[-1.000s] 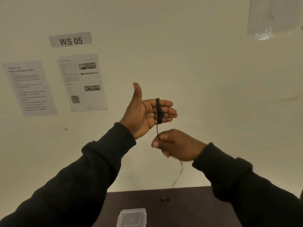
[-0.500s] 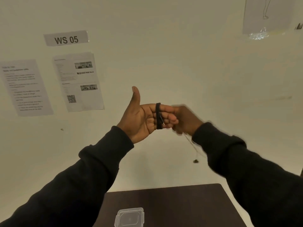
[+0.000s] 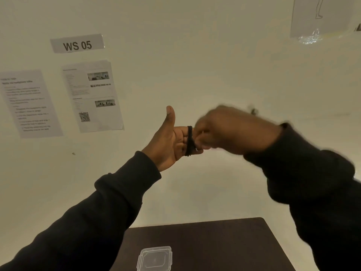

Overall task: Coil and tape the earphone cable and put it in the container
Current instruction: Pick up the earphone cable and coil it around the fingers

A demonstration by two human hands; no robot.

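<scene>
My left hand [image 3: 169,142] is raised in front of the wall, thumb up, fingers held out flat. The black earphone cable [image 3: 189,141] is wound in several turns around those fingers. My right hand [image 3: 230,130], blurred by motion, is closed on the loose end of the cable right beside the coil and covers my left fingertips. An earbud end [image 3: 253,110] shows as a dark blur behind the right hand. The clear plastic container [image 3: 154,258] sits low on the dark table.
The dark brown table [image 3: 224,243] fills the bottom centre, its far edge against a pale wall. Printed sheets [image 3: 93,96] and a "WS 05" label [image 3: 77,44] are taped to the wall at left. Another sheet [image 3: 320,14] hangs top right.
My right hand has swung from below the left hand, round behind it, up to its fingertips, carrying the loose cable over the coil. The earbud ends rose off the table.
</scene>
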